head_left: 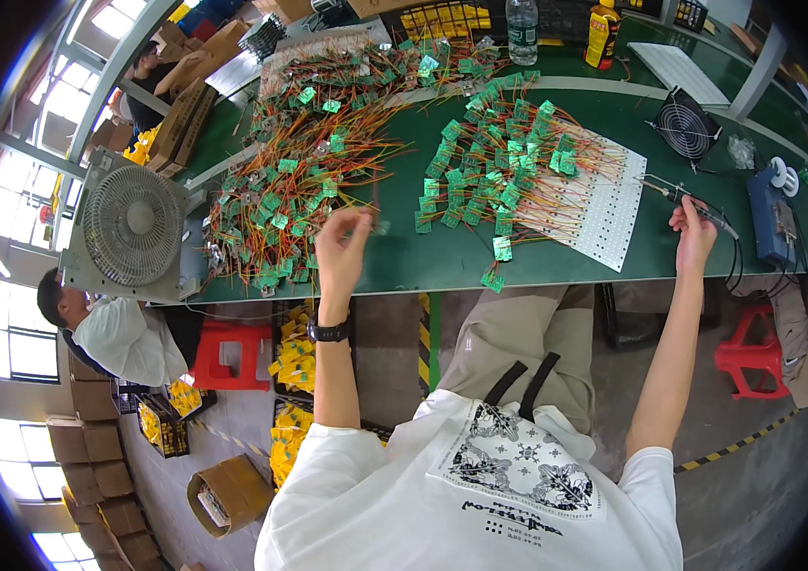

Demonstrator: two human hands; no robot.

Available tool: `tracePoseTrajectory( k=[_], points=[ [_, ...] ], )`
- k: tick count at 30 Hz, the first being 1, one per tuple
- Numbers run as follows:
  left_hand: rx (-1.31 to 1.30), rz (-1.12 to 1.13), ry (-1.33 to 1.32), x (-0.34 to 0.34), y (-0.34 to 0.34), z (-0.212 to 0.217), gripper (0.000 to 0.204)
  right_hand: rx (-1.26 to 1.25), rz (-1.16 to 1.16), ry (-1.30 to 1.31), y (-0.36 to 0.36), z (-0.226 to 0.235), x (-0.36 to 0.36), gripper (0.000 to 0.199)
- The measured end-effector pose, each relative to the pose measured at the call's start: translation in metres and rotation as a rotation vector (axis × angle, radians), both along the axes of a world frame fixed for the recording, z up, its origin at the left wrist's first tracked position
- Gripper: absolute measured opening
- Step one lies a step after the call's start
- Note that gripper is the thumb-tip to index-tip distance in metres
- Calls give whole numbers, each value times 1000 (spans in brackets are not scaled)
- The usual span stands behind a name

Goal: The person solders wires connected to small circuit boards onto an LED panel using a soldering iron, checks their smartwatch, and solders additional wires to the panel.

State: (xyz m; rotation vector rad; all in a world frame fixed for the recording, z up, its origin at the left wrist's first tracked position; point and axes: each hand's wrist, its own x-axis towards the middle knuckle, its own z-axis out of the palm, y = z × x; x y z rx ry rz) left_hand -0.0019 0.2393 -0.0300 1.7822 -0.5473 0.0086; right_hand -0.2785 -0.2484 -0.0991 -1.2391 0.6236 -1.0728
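Observation:
My right hand (695,238) is closed around a soldering iron (716,219), its metal tip pointing left toward the white perforated board (613,209). Rows of small green circuit boards (480,181) with red and yellow wires lie over that board's left side. My left hand (343,249) is closed in a pinch above the green table edge. A small, blurred circuit board (381,228) shows at its fingertips. To the left of this hand spreads a large tangled heap of wired circuit boards (275,205).
A small black fan (687,128) and a blue soldering station (773,219) stand at the right. At the back are a water bottle (522,33) and a yellow bottle (602,36). A large grey fan (133,226) is left. Other people sit at both sides.

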Motion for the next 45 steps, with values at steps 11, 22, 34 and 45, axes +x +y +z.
tracePoseTrajectory(
  k=[11, 22, 34, 45],
  points=[
    [300, -57, 101, -3, -5, -29, 33, -15, -3, 12, -6, 2, -2, 18],
    [208, -199, 304, 6, 4, -19, 28, 31, -7, -2, 7, 5, 1, 16],
    [-211, -226, 96, -15, -78, 32, 41, 60, -14, -14, 8, 8, 3, 17],
    [-3, -944, 79, -37, -299, 49, 22, 63, -24, 29, 13, 13, 5, 20]
  ],
)
